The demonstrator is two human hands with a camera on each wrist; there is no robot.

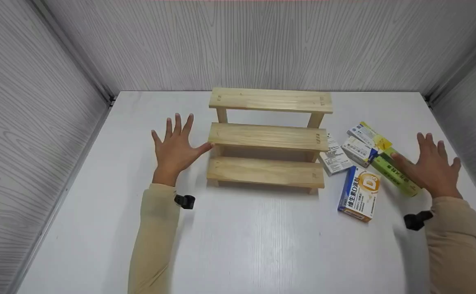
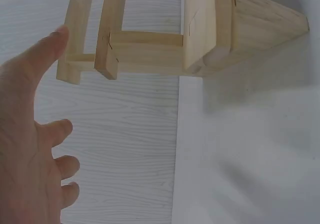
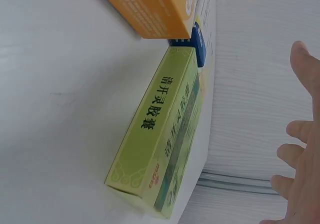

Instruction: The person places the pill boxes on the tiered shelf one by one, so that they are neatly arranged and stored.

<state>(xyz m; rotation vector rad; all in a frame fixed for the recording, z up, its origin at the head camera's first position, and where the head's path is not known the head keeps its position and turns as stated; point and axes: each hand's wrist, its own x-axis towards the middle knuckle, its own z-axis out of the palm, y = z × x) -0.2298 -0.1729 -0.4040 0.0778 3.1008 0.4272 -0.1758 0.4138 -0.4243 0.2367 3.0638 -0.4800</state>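
Note:
A three-tier wooden step rack [image 1: 268, 136] stands on the white table. My left hand [image 1: 175, 152] is spread beside its left end, the thumb overlapping the middle step's edge in the head view and nothing held. Over the right side of the table my right hand [image 1: 436, 171] is spread too, holding nothing. Its thumb overlaps a long green medicine box [image 1: 397, 173] in the head view; the right wrist view shows the hand apart from that green box [image 3: 150, 129]. Left of the hand lies a white, blue and orange vitamin D box [image 1: 360, 194].
More medicine boxes lie loosely grouped right of the rack: a yellow-and-white box [image 1: 368, 134], a white box with a blue end [image 1: 359, 150] and a white printed box [image 1: 334, 155] partly behind the rack. Grey wood-grain panels [image 1: 262, 45] enclose the table's back and sides.

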